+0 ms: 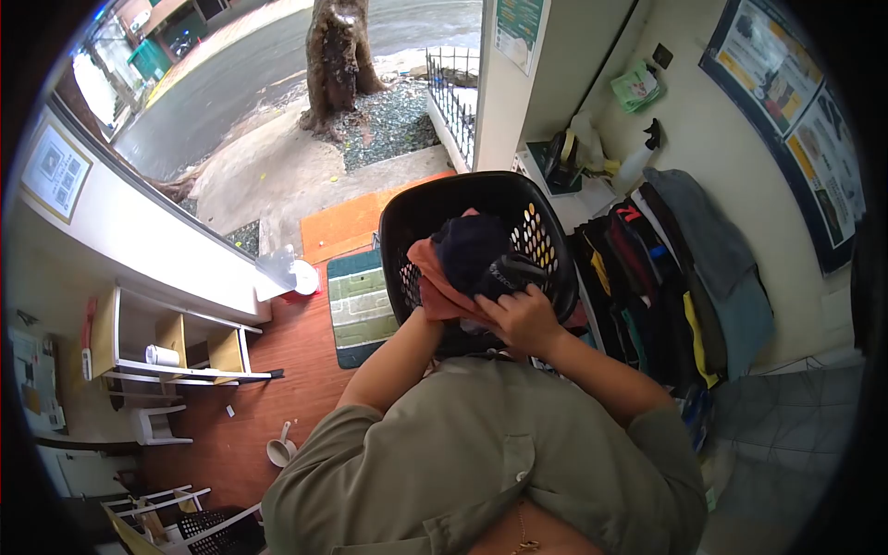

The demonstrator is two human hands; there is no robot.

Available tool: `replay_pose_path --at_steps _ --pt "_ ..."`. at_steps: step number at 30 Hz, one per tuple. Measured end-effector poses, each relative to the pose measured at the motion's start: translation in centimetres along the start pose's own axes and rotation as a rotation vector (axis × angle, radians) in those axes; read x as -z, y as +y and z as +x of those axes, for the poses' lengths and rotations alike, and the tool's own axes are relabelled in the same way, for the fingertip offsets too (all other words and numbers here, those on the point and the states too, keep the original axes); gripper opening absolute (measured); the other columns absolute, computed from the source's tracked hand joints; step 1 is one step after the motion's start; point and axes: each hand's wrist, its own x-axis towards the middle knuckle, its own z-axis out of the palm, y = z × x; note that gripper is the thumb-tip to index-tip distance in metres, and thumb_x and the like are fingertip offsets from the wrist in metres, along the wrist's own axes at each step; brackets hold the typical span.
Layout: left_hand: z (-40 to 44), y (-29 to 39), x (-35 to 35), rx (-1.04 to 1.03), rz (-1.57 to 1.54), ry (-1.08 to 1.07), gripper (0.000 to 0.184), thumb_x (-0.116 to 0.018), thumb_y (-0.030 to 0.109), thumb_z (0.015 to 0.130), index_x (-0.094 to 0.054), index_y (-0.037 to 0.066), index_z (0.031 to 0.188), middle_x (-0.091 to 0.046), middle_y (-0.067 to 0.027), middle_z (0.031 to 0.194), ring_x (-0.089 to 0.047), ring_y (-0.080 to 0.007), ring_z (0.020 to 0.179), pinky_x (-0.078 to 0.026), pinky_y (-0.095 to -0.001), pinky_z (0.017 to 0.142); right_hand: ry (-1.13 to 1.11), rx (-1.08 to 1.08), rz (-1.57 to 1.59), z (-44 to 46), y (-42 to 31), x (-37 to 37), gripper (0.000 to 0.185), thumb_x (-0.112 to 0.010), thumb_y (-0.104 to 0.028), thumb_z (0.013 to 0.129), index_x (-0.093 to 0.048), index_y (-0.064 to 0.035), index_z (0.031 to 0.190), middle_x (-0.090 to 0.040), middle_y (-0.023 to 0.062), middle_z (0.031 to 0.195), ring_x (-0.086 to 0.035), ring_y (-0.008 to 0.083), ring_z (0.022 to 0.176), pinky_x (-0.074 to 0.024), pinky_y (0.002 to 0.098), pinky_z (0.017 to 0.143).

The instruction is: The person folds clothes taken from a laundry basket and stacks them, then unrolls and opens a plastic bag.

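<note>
A black plastic laundry basket with perforated sides stands right in front of me. Over its near side is a bundle of clothes: an orange cloth and a dark navy garment, with a black piece bearing grey marks at the right. My left hand is at the lower left of the bundle and holds the orange cloth, which covers most of its fingers. With bent fingers my right hand grips the near right edge of the dark clothing. The basket's bottom is mostly hidden.
Folded clothes are stacked on the right, near a spray bottle. A green mat and an orange mat lie by the open doorway. At left are a wooden shelf and a dipper on the floor.
</note>
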Motion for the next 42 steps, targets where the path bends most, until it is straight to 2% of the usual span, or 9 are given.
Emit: replay_pose_path --at_steps 7,12,15,19,21,24,27,30,42 --pt "0.2 2.0 3.5 0.667 -1.636 0.286 0.063 -0.046 0.054 0.092 -0.046 0.008 0.136 -0.055 -0.0157 0.127 -0.057 -0.0235 0.114 -0.048 -0.0366 0.097 0.161 -0.477 0.187 1.7 0.2 0.6 0.069 -0.066 -0.046 0.084 -0.051 0.0027 0.130 -0.060 0.0152 0.099 -0.060 0.0309 0.089 -0.0454 0.0417 0.077" --pt "-1.9 0.7 1.7 0.962 -1.349 0.430 0.048 -0.044 0.037 0.094 -0.054 0.002 0.124 -0.060 -0.0160 0.118 -0.061 -0.0233 0.104 -0.049 -0.0339 0.094 0.033 -0.407 0.279 4.5 -0.3 -0.9 0.063 -0.069 -0.036 0.083 -0.047 -0.0160 0.139 -0.054 0.0209 0.123 -0.054 0.0362 0.109 -0.0438 0.0417 0.097" --pt "-2.4 -1.3 2.3 0.878 -1.420 0.167 0.028 -0.038 0.015 0.091 -0.058 -0.003 0.099 -0.063 -0.0106 0.093 -0.062 -0.0171 0.082 -0.053 -0.0279 0.078 0.099 -0.391 0.280 3.8 0.5 -2.7 0.063 -0.068 -0.037 0.086 -0.046 -0.0120 0.139 -0.054 0.0181 0.126 -0.054 0.0339 0.113 -0.0433 0.0400 0.098" --pt "0.1 1.1 2.3 0.861 -1.096 0.316 0.024 -0.036 0.004 0.084 -0.059 -0.002 0.084 -0.062 -0.0096 0.080 -0.061 -0.0147 0.071 -0.053 -0.0232 0.064 0.335 -0.948 1.560 2.1 1.3 -4.2 0.059 -0.062 -0.040 0.091 -0.046 -0.0074 0.137 -0.055 0.0139 0.125 -0.055 0.0273 0.113 -0.0436 0.0377 0.096" --pt "0.4 3.0 3.5 0.912 -1.154 -0.137 0.027 -0.039 0.003 0.080 -0.061 -0.006 0.095 -0.065 -0.0130 0.087 -0.064 -0.0154 0.079 -0.054 -0.0268 0.067 0.173 -1.229 2.097 0.7 1.3 -2.1 0.057 -0.056 -0.044 0.094 -0.046 -0.0060 0.137 -0.055 0.0129 0.126 -0.055 0.0245 0.112 -0.0434 0.0368 0.096" --pt "1.9 8.3 2.9 0.493 -0.506 -0.754 0.041 -0.049 0.011 0.079 -0.056 -0.004 0.117 -0.060 -0.0194 0.111 -0.059 -0.0240 0.102 -0.050 -0.0357 0.084 0.078 -0.426 0.987 -0.9 2.0 -4.3 0.059 -0.042 -0.049 0.097 -0.043 -0.0055 0.138 -0.054 0.0077 0.129 -0.052 0.0197 0.118 -0.0379 0.0348 0.103" --pt "3.1 14.1 1.6 -0.305 -0.030 -0.976 0.067 -0.067 0.024 0.076 -0.047 0.005 0.137 -0.041 -0.0253 0.143 -0.037 -0.0378 0.136 -0.029 -0.0511 0.111 0.119 -0.274 0.881 -2.7 2.5 -4.0 0.054 -0.036 -0.042 0.100 -0.040 -0.0060 0.140 -0.053 0.0053 0.130 -0.052 0.0163 0.120 -0.0368 0.0328 0.106" --pt "3.2 17.5 2.4 -0.354 0.027 -1.014 0.079 -0.075 0.027 0.070 -0.045 0.012 0.142 -0.026 -0.0237 0.153 -0.016 -0.0411 0.145 -0.008 -0.0573 0.115 0.297 -0.377 1.260 -4.3 2.4 -2.5 0.050 -0.035 -0.035 0.101 -0.038 -0.0071 0.142 -0.052 0.0051 0.131 -0.052 0.0156 0.119 -0.0378 0.0324 0.105" --pt "0.0 13.0 1.0 -0.101 -0.062 -0.540 0.072 -0.071 0.019 0.075 -0.045 0.005 0.140 -0.037 -0.0212 0.148 -0.040 -0.0363 0.131 -0.027 -0.0447 0.110 1.346 -0.196 1.551 -18.5 17.9 21.6 0.057 -0.044 -0.042 0.097 -0.036 -0.0103 0.144 -0.043 0.0118 0.142 -0.049 0.0295 0.124 -0.0424 0.0428 0.103"
